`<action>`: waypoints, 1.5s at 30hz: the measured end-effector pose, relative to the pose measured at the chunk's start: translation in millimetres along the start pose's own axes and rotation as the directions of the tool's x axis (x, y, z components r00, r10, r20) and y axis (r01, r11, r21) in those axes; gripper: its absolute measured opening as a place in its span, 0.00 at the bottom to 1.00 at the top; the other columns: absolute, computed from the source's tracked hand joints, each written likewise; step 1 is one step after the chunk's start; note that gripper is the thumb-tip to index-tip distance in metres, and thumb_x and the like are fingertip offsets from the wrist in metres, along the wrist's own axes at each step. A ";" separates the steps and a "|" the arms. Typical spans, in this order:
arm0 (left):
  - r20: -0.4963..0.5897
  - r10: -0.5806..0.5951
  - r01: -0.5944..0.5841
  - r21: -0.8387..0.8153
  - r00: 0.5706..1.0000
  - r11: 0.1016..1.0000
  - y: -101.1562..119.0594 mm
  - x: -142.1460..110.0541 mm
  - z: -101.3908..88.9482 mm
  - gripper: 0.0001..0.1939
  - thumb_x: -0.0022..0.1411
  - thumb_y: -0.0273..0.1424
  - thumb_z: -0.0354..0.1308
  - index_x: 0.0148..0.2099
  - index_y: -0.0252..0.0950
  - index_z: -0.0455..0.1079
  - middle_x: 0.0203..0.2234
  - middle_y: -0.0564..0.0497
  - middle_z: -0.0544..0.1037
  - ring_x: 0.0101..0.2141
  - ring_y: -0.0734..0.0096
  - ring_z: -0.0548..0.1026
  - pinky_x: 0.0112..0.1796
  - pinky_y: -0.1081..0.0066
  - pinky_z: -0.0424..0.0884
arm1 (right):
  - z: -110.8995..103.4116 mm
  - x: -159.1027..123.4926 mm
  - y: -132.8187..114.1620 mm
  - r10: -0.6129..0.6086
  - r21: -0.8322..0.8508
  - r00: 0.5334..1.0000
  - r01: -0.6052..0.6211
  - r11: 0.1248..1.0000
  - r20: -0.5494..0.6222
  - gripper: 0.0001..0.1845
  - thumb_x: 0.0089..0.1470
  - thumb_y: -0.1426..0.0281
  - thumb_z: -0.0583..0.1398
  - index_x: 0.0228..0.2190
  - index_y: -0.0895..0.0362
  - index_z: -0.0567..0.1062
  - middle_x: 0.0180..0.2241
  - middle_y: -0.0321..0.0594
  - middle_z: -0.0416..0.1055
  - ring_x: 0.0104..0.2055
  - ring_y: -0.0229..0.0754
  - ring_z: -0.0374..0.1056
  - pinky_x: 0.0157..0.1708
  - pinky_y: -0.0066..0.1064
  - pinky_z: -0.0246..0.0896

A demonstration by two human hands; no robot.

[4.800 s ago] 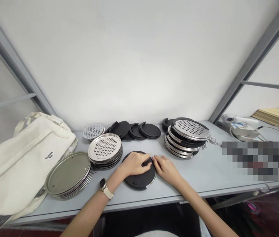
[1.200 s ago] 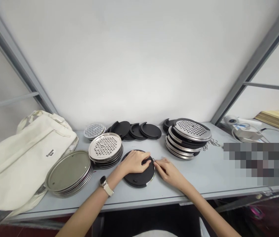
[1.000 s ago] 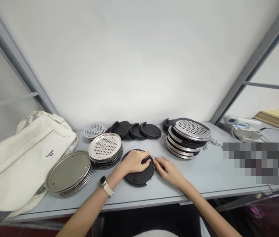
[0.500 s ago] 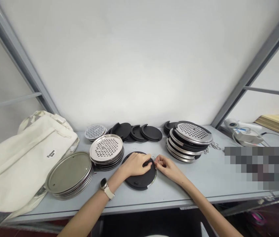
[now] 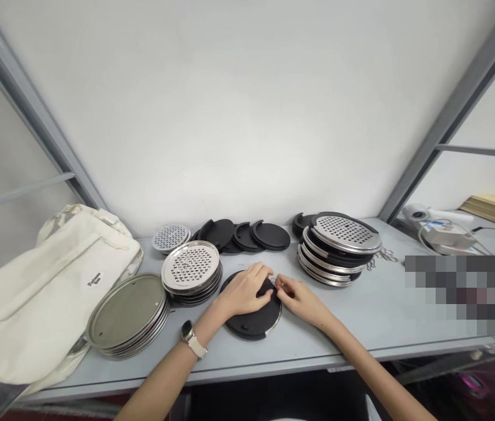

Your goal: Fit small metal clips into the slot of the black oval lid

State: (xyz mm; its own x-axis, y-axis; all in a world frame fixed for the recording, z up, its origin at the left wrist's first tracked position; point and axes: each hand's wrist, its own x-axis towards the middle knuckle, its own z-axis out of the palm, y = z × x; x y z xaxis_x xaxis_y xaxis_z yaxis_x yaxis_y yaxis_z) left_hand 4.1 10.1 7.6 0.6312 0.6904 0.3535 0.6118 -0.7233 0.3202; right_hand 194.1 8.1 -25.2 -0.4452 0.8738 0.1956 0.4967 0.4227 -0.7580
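A round black plastic cover lies flat on the table, a thin strip of metal showing along its right edge. My left hand rests over its top, thumb and fingers bent toward the right rim, holding it down. At that rim my right hand is closed in a pinch on a thin wire loop, mostly hidden by the fingertips. Left of the cover stands a stack of round metal graters. To the right is a taller stack of graters in black covers.
Round metal plates are stacked at the left front, beside a cream bag. More black covers and a small grater stack line the wall. Wire hooks lie behind the right stack. A white device sits farther right.
The view has shifted slightly. My left hand has moved a little over the cover, its fingers closer to the rim. My right hand keeps its pinch at the same spot.
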 end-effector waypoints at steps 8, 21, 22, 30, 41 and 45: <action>0.024 0.069 -0.069 -0.031 0.997 0.997 -1.3 0.1 -0.1 0.10 0.61 0.26 0.52 0.46 0.37 0.63 0.40 0.48 0.71 0.43 0.65 0.68 0.45 0.67 0.66 | 0.2 -0.4 -1.5 -0.051 -0.129 0.998 0.048 0.990 -0.021 0.13 0.63 0.66 0.45 0.29 0.55 0.64 0.24 0.34 0.66 0.28 0.40 0.61 0.30 0.29 0.53; -0.019 0.072 -0.072 -0.008 0.997 0.997 -3.6 -1.3 2.8 0.09 0.60 0.27 0.54 0.44 0.36 0.64 0.37 0.48 0.70 0.42 0.64 0.68 0.45 0.65 0.66 | 3.9 -0.5 1.5 -0.032 -0.191 0.999 0.024 0.981 -0.038 0.17 0.64 0.63 0.44 0.29 0.55 0.65 0.26 0.37 0.68 0.29 0.41 0.63 0.31 0.29 0.55; -0.022 0.076 -0.076 -0.004 0.997 0.997 -3.8 -1.3 3.0 0.09 0.60 0.27 0.54 0.44 0.36 0.64 0.37 0.48 0.70 0.41 0.64 0.68 0.45 0.65 0.66 | 4.0 -0.5 1.4 -0.029 -0.197 0.999 0.021 0.980 -0.037 0.17 0.64 0.63 0.44 0.28 0.55 0.65 0.25 0.37 0.68 0.29 0.41 0.63 0.30 0.29 0.55; -0.020 0.097 -0.097 -0.014 0.995 0.995 -2.9 -2.4 2.7 0.10 0.60 0.26 0.53 0.45 0.37 0.63 0.38 0.48 0.70 0.42 0.63 0.68 0.45 0.64 0.66 | 3.7 1.0 -0.4 -0.020 -0.220 0.999 0.012 0.975 -0.032 0.18 0.64 0.65 0.44 0.29 0.55 0.69 0.27 0.38 0.72 0.30 0.43 0.67 0.31 0.30 0.55; -0.027 0.039 -0.042 -0.107 0.999 0.993 -5.3 -2.4 4.8 0.17 0.57 0.27 0.55 0.48 0.38 0.56 0.41 0.48 0.72 0.44 0.61 0.70 0.46 0.63 0.66 | 6.4 0.9 2.1 -0.002 -0.266 0.999 -0.010 0.964 -0.047 0.18 0.63 0.65 0.44 0.30 0.55 0.69 0.28 0.39 0.73 0.31 0.44 0.68 0.32 0.31 0.55; -0.035 0.021 -0.026 -0.159 0.999 0.987 -5.7 -2.0 4.7 0.19 0.57 0.26 0.56 0.49 0.38 0.55 0.40 0.48 0.73 0.44 0.62 0.71 0.45 0.64 0.66 | 6.6 0.4 0.6 -0.009 -0.275 0.999 -0.004 0.961 -0.045 0.18 0.63 0.66 0.44 0.28 0.55 0.68 0.26 0.38 0.71 0.30 0.43 0.68 0.31 0.30 0.53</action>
State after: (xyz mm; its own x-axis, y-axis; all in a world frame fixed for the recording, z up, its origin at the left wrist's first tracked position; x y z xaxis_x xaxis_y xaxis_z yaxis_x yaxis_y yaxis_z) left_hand 1.6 13.0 1.0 0.6268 0.6741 0.3909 0.5116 -0.7344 0.4460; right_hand 189.3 7.0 -29.7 -0.4159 0.8798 0.2301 0.6839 0.4694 -0.5586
